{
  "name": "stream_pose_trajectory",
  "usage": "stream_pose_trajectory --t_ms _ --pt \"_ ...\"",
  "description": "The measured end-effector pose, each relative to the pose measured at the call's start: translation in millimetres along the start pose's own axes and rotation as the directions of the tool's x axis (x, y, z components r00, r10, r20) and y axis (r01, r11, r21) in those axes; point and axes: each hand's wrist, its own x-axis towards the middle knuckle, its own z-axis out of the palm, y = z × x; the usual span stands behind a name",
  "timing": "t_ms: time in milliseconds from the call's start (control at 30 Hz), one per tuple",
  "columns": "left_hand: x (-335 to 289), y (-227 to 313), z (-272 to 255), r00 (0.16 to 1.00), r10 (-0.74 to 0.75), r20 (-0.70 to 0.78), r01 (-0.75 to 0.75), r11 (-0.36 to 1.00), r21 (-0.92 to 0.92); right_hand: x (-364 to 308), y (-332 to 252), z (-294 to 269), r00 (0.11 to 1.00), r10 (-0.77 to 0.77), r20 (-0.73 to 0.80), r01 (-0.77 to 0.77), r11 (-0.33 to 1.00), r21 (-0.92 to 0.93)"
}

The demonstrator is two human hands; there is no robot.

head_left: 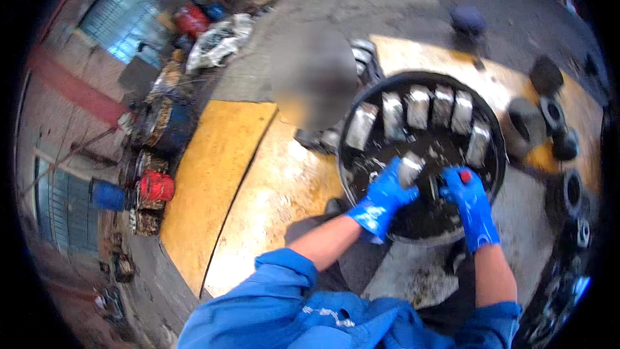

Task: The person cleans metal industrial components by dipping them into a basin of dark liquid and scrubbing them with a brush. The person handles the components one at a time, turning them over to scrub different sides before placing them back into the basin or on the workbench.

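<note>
A round black basin [359, 123] of dark, oily liquid sits in front of me on a worn yellow workbench [219, 174]. Grey metal cylinders [420, 106] stand in an arc along its far wall. My left hand [382, 199], in a blue rubber glove, reaches in from the lower left with the forearm bare and angled up toward the basin; its fingers are curled snugly around one more grey metal cylinder [411, 167], held just above the liquid near the basin's middle. My right hand [470, 205], gloved the same, comes almost straight up from below, fingers closed tight on a small tool with a red tip [465, 175], just beside the held cylinder. Dark metal rings and bushings [554, 116] lie on the bench to the right of the basin.
</note>
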Motion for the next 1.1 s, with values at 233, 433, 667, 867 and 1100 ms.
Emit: stream_pose_trajectory --t_ms 233,433,667,867,1100 --pt "3 -1 -7 0.933 -0.358 0.023 0.341 0.905 0.254 -16 -2 34 0.998 0.029 0.056 -0.033 0.997 0.072" --pt "-5 1 -1 0.953 -0.301 -0.039 0.302 0.927 0.225 -12 4 31 0.994 0.085 0.069 -0.086 0.996 0.010" --pt "-11 20 9 0.952 -0.289 0.100 0.258 0.935 0.244 -23 -17 17 0.996 0.057 0.072 -0.059 0.998 0.028" --pt "-11 -10 5 0.970 -0.172 0.174 0.155 0.982 0.108 -30 -9 19 0.991 0.122 0.056 -0.129 0.982 0.139" --pt "50 -116 5 0.990 0.058 0.132 -0.044 0.994 -0.104 13 48 40 0.966 0.222 0.132 -0.254 0.910 0.328"
